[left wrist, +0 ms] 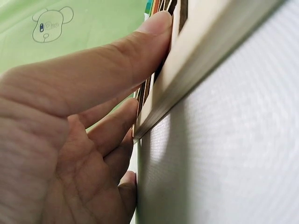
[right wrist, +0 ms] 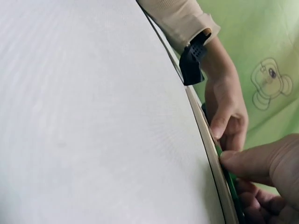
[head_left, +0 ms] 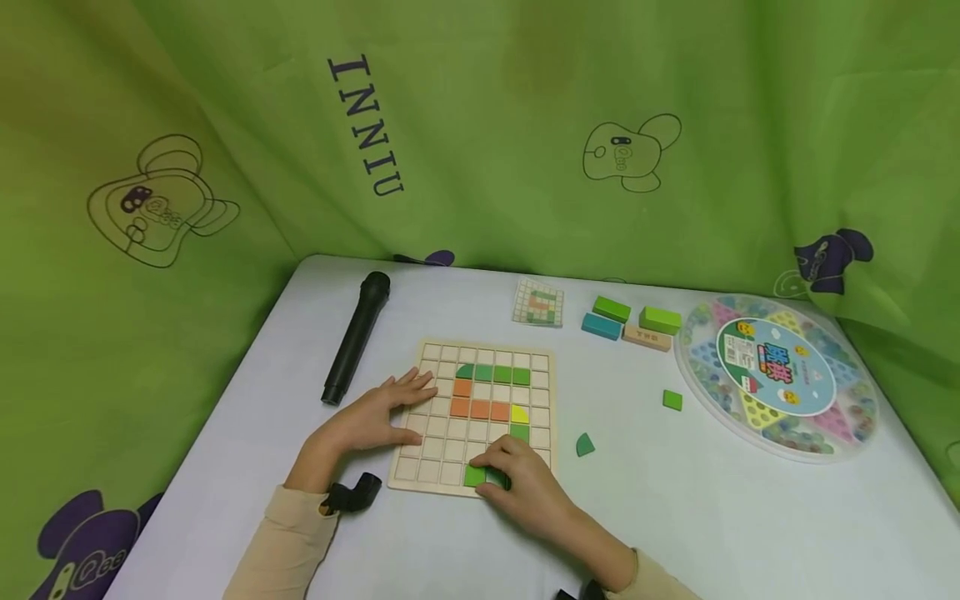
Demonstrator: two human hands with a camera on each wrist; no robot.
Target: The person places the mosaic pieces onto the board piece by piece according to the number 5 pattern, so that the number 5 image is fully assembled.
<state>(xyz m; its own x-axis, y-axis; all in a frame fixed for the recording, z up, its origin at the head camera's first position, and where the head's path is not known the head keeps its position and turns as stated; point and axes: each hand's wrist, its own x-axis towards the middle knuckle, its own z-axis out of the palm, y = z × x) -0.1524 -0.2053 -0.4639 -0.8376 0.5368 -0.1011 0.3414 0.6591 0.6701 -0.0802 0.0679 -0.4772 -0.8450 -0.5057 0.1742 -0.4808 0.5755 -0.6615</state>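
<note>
A wooden grid board (head_left: 431, 450) lies on the white table, with green, orange and yellow tiles set in some of its squares. My left hand (head_left: 371, 417) rests on the board's left edge, fingers spread and fairly straight; in the left wrist view its thumb (left wrist: 135, 51) lies over the rim. Near the board's front edge, my right hand (head_left: 528, 487) pinches a green square tile (head_left: 474, 476) between thumb and forefinger. The hand covers part of the bottom row. Higher up run a row of green tiles (head_left: 502, 374) and several orange tiles (head_left: 480, 408), beside a yellow rounded tile (head_left: 519, 414).
Right of the board lie a loose green quarter-round tile (head_left: 585, 445) and a green square tile (head_left: 672, 400). A pattern card (head_left: 537, 302), several blocks (head_left: 602, 326) and a round marble-game box (head_left: 776, 367) stand behind. At the left lies a black microphone (head_left: 356, 342).
</note>
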